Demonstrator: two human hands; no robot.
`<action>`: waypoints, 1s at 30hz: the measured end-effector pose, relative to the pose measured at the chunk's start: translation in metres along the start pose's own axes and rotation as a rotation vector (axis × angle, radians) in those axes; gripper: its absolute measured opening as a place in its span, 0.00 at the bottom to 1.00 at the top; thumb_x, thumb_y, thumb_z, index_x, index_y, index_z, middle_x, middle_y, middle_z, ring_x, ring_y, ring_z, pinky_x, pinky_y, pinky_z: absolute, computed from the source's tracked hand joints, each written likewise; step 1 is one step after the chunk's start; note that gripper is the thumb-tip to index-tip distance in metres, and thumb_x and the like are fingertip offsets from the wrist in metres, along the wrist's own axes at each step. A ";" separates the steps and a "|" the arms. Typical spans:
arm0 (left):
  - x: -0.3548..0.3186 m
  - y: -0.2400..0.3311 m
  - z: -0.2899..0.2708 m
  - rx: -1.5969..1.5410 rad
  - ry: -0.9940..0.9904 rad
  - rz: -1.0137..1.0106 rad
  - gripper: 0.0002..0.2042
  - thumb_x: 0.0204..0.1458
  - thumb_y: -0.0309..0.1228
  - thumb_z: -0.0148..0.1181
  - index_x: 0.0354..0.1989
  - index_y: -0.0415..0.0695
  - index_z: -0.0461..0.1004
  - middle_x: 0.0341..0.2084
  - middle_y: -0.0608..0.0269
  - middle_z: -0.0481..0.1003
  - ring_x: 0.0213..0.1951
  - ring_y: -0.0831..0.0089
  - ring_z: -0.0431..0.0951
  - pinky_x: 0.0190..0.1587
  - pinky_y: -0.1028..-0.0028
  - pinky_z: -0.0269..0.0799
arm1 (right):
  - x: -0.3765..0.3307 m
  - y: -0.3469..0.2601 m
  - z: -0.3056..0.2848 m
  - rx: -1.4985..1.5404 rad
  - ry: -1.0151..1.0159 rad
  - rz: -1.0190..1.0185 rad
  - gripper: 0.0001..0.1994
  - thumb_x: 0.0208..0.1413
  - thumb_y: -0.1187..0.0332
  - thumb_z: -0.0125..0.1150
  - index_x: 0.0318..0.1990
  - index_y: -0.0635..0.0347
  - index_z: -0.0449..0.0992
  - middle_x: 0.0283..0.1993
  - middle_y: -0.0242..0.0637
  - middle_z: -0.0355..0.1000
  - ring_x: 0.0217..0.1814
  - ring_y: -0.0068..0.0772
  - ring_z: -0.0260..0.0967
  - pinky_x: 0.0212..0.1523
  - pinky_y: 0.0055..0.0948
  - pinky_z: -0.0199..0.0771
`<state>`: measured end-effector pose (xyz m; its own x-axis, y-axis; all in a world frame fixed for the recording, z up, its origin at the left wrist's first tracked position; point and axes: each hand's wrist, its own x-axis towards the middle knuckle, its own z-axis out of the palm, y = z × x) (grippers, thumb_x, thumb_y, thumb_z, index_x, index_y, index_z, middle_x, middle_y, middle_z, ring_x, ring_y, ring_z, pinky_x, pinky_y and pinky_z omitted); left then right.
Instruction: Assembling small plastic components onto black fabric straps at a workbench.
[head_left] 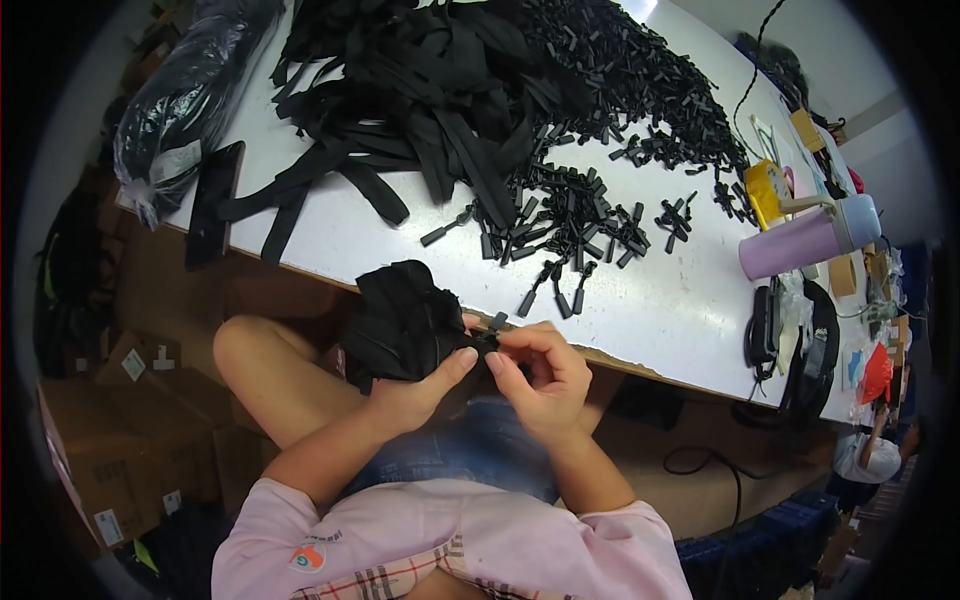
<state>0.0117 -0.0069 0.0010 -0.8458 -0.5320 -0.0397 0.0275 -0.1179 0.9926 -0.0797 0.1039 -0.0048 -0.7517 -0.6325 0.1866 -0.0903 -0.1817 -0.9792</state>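
In the head view, the left hand (415,390) grips a bunch of black straps (405,320) held over the lap just below the table (660,300) edge, and the right hand (545,375) pinches a small black clip (497,321) at the bunch's end. Held only by fingertips, the clip could slip and drop to the floor. The bunched straps could also unfold and hide the end being worked.

The left hand (420,385) clutches a bundle of black straps (400,320) over the lap, thumb pressed beside a small black zipper pull (497,322) pinched by the right hand (540,375). On the white table (670,300) lie heaped black straps (430,110), scattered pulls (580,220) and a lilac bottle (805,240)
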 end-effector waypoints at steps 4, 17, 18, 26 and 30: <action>-0.004 -0.002 0.000 -0.037 -0.026 0.014 0.10 0.46 0.25 0.53 0.39 0.39 0.68 0.36 0.64 0.67 0.38 0.79 0.67 0.42 0.80 0.63 | -0.005 0.003 0.009 0.012 0.001 0.003 0.05 0.43 0.80 0.56 0.30 0.68 0.70 0.28 0.33 0.65 0.22 0.15 0.61 0.22 0.13 0.63; -0.001 0.005 -0.002 -0.137 -0.115 -0.095 0.10 0.41 0.23 0.55 0.35 0.39 0.67 0.31 0.64 0.67 0.36 0.77 0.67 0.42 0.78 0.62 | 0.007 0.003 -0.015 0.652 -0.323 0.616 0.03 0.46 0.76 0.55 0.28 0.64 0.67 0.20 0.27 0.62 0.15 0.12 0.54 0.14 0.12 0.53; 0.000 0.008 -0.001 -0.145 -0.105 -0.107 0.10 0.42 0.23 0.55 0.35 0.39 0.67 0.31 0.64 0.67 0.36 0.77 0.67 0.42 0.78 0.62 | 0.005 0.002 -0.012 0.584 -0.257 0.574 0.03 0.46 0.76 0.54 0.28 0.64 0.67 0.20 0.27 0.62 0.16 0.12 0.54 0.14 0.12 0.53; -0.005 0.004 0.001 -0.040 -0.044 -0.001 0.11 0.48 0.26 0.52 0.40 0.39 0.67 0.36 0.65 0.68 0.38 0.79 0.67 0.42 0.80 0.64 | -0.005 0.010 -0.001 -0.002 -0.169 0.047 0.04 0.49 0.74 0.52 0.28 0.65 0.67 0.21 0.26 0.61 0.20 0.10 0.54 0.19 0.11 0.53; 0.000 0.007 -0.009 0.139 -0.185 0.027 0.11 0.48 0.26 0.52 0.41 0.40 0.66 0.35 0.65 0.68 0.38 0.79 0.67 0.40 0.80 0.64 | -0.005 0.011 -0.006 0.119 -0.246 0.130 0.03 0.49 0.74 0.51 0.29 0.65 0.67 0.22 0.27 0.62 0.22 0.11 0.54 0.20 0.12 0.53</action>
<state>0.0166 -0.0158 0.0066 -0.9292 -0.3696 -0.0036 -0.0110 0.0177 0.9998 -0.0812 0.1097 -0.0167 -0.5697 -0.8171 0.0882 0.0846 -0.1651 -0.9826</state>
